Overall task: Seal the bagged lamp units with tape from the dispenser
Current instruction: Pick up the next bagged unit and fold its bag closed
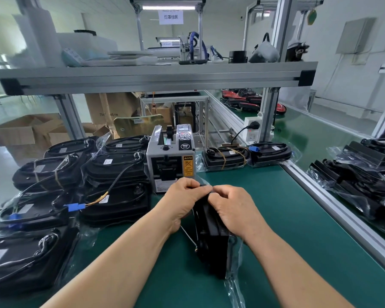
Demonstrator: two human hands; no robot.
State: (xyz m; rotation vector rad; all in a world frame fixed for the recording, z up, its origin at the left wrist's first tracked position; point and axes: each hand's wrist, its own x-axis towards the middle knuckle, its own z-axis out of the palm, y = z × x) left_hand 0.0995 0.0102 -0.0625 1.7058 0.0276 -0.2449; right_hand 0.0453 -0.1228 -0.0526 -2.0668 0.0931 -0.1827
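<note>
Head view: bagged lamp unit (211,236), on edge, table (287,218) centre.
We pinched its bag top with left hand (182,198) and right hand (233,210), fingers curled; tape dispenser (171,158) stood just behind.

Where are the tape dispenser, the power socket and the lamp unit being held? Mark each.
tape dispenser (171,155): head view, grey face above the slot.
power socket (252,136): head view, lower white face.
lamp unit (211,238): head view, middle of black body.
</note>
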